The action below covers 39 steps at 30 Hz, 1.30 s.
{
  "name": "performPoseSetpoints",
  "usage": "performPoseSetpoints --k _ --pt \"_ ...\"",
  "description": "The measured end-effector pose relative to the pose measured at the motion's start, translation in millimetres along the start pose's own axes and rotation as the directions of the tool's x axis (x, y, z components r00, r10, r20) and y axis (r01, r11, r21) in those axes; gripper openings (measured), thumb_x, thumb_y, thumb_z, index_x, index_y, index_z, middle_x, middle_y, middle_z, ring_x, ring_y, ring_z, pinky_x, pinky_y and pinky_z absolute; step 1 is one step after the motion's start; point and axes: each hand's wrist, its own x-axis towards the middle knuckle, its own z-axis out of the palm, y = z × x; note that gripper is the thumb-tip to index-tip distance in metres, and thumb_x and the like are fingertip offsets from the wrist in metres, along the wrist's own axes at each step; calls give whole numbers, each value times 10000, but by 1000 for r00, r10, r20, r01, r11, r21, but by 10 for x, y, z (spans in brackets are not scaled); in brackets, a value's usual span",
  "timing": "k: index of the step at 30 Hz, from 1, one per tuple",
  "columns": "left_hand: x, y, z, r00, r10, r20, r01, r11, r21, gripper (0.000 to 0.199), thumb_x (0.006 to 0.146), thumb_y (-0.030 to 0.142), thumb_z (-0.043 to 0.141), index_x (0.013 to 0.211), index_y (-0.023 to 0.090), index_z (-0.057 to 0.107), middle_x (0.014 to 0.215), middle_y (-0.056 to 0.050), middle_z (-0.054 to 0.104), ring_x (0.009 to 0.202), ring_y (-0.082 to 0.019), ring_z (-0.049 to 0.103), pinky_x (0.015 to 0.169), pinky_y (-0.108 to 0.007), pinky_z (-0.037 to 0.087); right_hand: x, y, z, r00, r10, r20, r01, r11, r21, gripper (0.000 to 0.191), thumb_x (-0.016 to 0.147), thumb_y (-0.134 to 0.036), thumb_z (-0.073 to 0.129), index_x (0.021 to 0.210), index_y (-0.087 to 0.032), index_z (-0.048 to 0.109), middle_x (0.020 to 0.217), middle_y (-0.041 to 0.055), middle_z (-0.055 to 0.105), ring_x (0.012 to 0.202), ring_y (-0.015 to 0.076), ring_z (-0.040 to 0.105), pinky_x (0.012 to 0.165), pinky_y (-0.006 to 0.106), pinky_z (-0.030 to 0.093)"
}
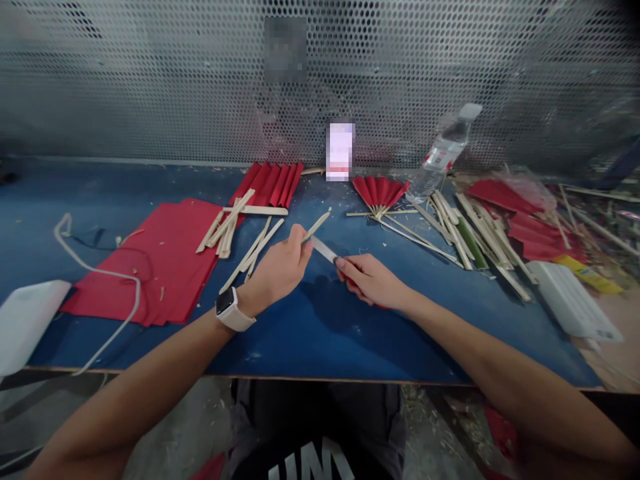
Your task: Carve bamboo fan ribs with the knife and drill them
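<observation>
My left hand (283,263), with a watch on its wrist, is closed around a thin bamboo strip (320,223) whose tip points up and away to the right. In my right hand (367,277) is a knife (324,249), gripped by its handle. The knife's blade reaches left to the fingers of my left hand, close by the strip; whether it touches the strip I cannot tell. Left of my left hand lie several loose bamboo strips (257,247). Beyond my hands, a pleated red paper fan (380,192) with thin bamboo ribs rests on the blue table (300,340).
Red paper sheets (160,260), pleated red paper (270,183) and bamboo pieces (227,227) lie left. A phone (340,152) and a plastic bottle (445,153) stand at the perforated metal panel (200,87). More bamboo strips (485,233) and a white power strip (573,300) are right. A white cable (100,270) crosses the paper.
</observation>
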Motion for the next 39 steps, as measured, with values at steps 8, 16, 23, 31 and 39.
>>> performPoseSetpoints --k 8,16,23,31,39 --pt "-24 31 -31 994 -23 -105 -2 972 -234 148 1063 362 442 1086 220 478 747 1 635 607 -190 622 567 -300 405 -10 -89 -55 962 -239 -132 173 908 -383 471 1096 -479 377 822 -186 623 627 -6 589 600 118 558 641 261 384" --pt "-24 143 10 990 -99 104 143 705 -694 234 1100 384 425 1066 192 554 767 22 601 474 -78 506 459 -226 419 10 -50 -108 920 -285 -270 205 935 -291 537 1097 -595 342 829 -200 589 609 -18 539 574 119 510 622 273 362" --pt "-51 200 37 976 -107 188 215 551 -806 204 1062 371 502 1051 187 590 813 0 605 474 -67 536 410 -201 417 -44 -75 -93 890 -249 -382 170 958 -230 515 993 -653 563 732 -227 437 605 -31 462 543 104 438 527 252 341" --pt "-104 255 2 988 -75 134 153 584 -797 237 1095 445 485 1032 218 513 709 56 558 410 -52 466 389 -186 392 -89 -87 -90 925 -229 -305 244 970 13 488 987 -625 565 725 -237 428 504 -77 390 397 84 398 427 244 331" --pt "-123 185 4 999 -32 39 50 727 -684 238 1120 421 460 1004 219 506 807 44 638 462 -61 620 449 -202 470 -30 -117 -232 983 -176 -46 176 859 480 471 941 -672 542 823 -253 361 608 -109 339 343 57 296 358 243 208"
